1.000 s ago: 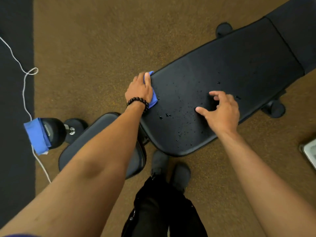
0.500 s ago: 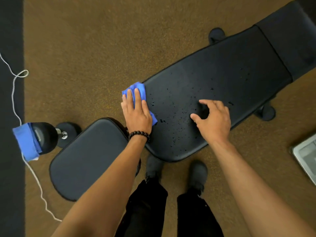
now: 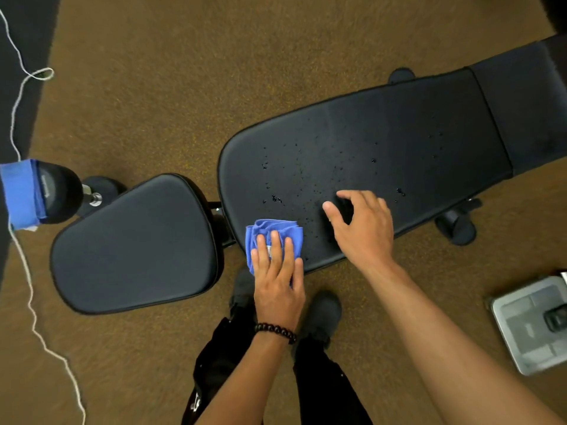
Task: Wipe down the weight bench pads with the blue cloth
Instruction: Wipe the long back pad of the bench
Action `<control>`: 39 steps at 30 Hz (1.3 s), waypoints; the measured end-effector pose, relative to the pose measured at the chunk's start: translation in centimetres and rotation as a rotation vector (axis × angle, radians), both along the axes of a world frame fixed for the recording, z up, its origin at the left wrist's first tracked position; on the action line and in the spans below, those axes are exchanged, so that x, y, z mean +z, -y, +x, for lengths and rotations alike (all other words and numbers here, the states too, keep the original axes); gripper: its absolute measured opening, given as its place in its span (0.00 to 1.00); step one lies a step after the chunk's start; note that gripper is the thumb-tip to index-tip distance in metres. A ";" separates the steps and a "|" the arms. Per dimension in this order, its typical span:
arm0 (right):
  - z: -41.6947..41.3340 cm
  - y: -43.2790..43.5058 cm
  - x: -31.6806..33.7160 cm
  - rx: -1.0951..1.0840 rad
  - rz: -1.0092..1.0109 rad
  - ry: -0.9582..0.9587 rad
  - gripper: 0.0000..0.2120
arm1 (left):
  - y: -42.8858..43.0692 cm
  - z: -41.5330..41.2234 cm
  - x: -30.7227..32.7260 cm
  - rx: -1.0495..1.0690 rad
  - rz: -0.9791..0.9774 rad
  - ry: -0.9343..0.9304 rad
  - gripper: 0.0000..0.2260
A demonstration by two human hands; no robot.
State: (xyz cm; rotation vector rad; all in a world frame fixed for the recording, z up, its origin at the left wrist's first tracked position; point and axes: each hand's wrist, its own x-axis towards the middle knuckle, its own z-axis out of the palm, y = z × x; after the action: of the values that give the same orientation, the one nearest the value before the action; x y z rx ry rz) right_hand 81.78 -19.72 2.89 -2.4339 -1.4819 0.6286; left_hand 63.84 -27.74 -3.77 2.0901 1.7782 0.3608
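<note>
At your far left a dumbbell point(image 3: 58, 191) lies on the floor with a second blue rag point(image 3: 20, 193) draped over it, and the seat pad point(image 3: 135, 243) beside it looks dry. You are midway through wiping the long back pad point(image 3: 383, 142). Your left hand point(image 3: 277, 280) lies flat on the bunched blue cloth point(image 3: 276, 230) at the pad's near corner, next to the gap by the seat, and its fingers point(image 3: 276, 246) are straight, pressing rather than gripping. Droplets point(image 3: 273, 197) sit just beyond the cloth and scatter on toward the far end. Further right, your right hand point(image 3: 363, 231) braces on the pad with its fingers loosely curled, holding nothing. Next, I judge, you should push the cloth rightward through the beads with even pressure and lift the right hand out of its path. Compared with half a second ago, the cloth has come from the pad's far corner to this near one, while the right hand has hardly shifted.
</note>
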 end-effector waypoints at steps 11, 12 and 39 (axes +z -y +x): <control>0.5 -1.8 -0.7 -0.009 0.110 0.062 0.16 | -7.4 2.1 1.0 0.002 -0.101 -0.249 0.29; 0.5 -2.2 -0.6 -0.012 0.107 0.070 0.16 | -8.2 2.1 1.1 0.008 -0.111 -0.250 0.29; 0.2 -2.8 1.1 -0.108 0.029 0.056 0.18 | -16.0 3.7 1.0 -0.168 -0.076 -0.252 0.27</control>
State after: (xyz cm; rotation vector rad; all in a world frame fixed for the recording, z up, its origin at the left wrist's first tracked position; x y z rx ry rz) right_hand 82.01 -16.96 3.97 -2.5085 -1.3590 0.5181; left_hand 67.58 -11.76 -2.72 2.2928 1.7003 -0.0173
